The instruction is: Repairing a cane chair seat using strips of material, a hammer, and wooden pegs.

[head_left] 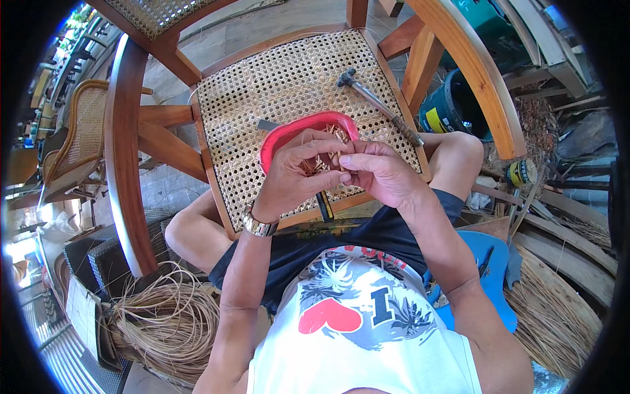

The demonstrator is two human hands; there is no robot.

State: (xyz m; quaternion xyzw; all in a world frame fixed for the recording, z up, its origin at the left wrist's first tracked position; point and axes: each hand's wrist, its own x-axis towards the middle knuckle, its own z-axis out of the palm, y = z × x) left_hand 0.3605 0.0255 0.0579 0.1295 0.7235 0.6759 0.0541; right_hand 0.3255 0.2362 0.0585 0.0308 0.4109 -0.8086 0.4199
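Note:
My left hand (pixel 298 172), with a metal watch (pixel 260 223) at its wrist, and my right hand (pixel 384 172) meet over a red plastic container (pixel 279 136). The fingertips of both are pinched together; whatever lies between them is too small to make out. Inside the container are several short, thin wooden pegs (pixel 338 132), partly hidden by my fingers. It rests on the woven cane seat (pixel 243 98) of a wooden chair. A hammer (pixel 380 105) lies on the seat to the right. A black and yellow handle (pixel 325 207) pokes out below my hands, and a flat metal blade (pixel 267 125) shows beyond the container.
Curved wooden armrests (pixel 125 151) flank the seat. At left lie a coil of cane strands (pixel 167 322) and another cane chair (pixel 75 138). To the right are a dark bucket (pixel 453 105), a small yellow-labelled can (pixel 522 172), a blue plastic seat (pixel 485 262) and wood strips (pixel 558 243).

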